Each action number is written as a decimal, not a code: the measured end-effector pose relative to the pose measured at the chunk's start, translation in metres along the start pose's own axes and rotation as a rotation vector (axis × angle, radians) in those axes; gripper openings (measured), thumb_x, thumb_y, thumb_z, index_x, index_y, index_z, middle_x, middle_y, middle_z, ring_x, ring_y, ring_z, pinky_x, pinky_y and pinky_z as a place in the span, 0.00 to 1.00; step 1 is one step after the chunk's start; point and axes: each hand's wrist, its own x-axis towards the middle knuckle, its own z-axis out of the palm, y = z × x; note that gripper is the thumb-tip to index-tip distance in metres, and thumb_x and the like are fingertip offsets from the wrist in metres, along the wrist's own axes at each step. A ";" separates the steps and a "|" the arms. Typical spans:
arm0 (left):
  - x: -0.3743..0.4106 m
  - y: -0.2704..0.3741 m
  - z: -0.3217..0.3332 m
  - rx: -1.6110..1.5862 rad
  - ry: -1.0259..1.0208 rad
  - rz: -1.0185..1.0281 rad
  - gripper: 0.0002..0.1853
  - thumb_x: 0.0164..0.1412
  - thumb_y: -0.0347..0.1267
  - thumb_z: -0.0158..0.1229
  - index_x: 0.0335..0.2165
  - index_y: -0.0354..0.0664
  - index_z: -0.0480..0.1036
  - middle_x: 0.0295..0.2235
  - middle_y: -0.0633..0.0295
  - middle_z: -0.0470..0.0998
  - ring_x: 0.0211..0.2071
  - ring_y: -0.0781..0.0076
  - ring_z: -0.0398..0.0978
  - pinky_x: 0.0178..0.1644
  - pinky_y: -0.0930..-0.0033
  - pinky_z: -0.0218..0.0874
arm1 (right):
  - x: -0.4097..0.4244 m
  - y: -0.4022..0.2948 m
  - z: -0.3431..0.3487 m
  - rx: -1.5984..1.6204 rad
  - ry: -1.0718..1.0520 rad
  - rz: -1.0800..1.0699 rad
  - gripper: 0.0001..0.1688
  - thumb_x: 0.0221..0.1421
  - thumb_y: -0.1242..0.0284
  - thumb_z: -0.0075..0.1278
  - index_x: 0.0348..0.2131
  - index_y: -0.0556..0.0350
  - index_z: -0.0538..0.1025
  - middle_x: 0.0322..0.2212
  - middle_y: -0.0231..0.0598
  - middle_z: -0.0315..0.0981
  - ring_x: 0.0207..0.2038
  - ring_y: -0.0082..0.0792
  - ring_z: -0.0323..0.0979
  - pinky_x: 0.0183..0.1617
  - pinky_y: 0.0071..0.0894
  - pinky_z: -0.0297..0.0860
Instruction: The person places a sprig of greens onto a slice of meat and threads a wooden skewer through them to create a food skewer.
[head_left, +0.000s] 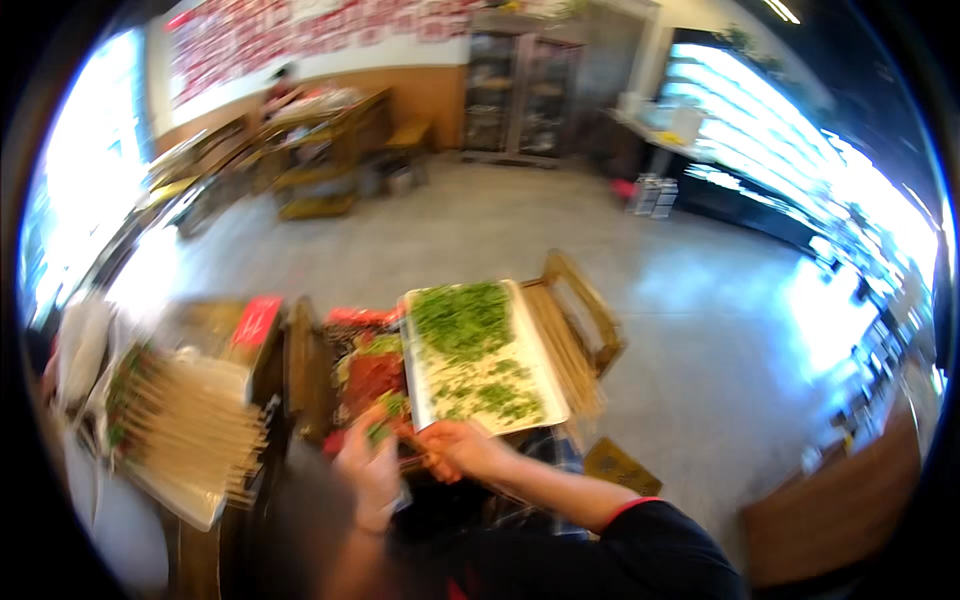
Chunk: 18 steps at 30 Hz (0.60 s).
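Note:
My left hand holds a small bunch of green herbs near the lower left corner of a white tray. Close beside it, my right hand is closed around something thin, perhaps a skewer stick, blurred and partly covered by the fingers. In the tray lie chopped green herbs, densely heaped at the far end, and a pale food with scattered greens nearer me. Left of the tray is red food, seemingly sliced meat. A bundle of wooden skewers lies along the tray's right side.
On the left, a tray carries many skewers with greens at their ends. Behind it is a red card bearing writing. A wooden chair stands beyond the loose skewers. Another person is at a far table. A brown surface lies at lower right.

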 end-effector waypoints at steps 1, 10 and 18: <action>-0.001 0.003 -0.004 -0.297 -0.032 -0.291 0.15 0.47 0.19 0.51 0.38 0.34 0.67 0.34 0.55 0.73 0.33 0.71 0.72 0.37 0.74 0.63 | 0.001 -0.006 0.009 0.054 -0.055 0.037 0.10 0.54 0.72 0.41 0.35 0.60 0.68 0.21 0.34 0.67 0.18 0.21 0.66 0.18 0.18 0.64; 0.002 -0.064 0.002 0.038 0.104 -0.053 0.21 0.44 0.12 0.42 0.41 0.28 0.65 0.34 0.57 0.72 0.27 0.75 0.69 0.27 0.78 0.60 | 0.030 0.015 -0.009 0.039 -0.086 -0.075 0.07 0.52 0.74 0.44 0.27 0.61 0.69 0.14 0.34 0.66 0.12 0.21 0.64 0.15 0.18 0.63; 0.009 -0.059 -0.005 0.052 0.127 -0.004 0.20 0.43 0.14 0.44 0.41 0.26 0.65 0.34 0.52 0.72 0.28 0.69 0.71 0.31 0.72 0.63 | 0.044 0.025 0.001 -0.162 -0.015 -0.263 0.09 0.55 0.74 0.38 0.28 0.64 0.68 0.12 0.37 0.68 0.12 0.23 0.67 0.15 0.20 0.64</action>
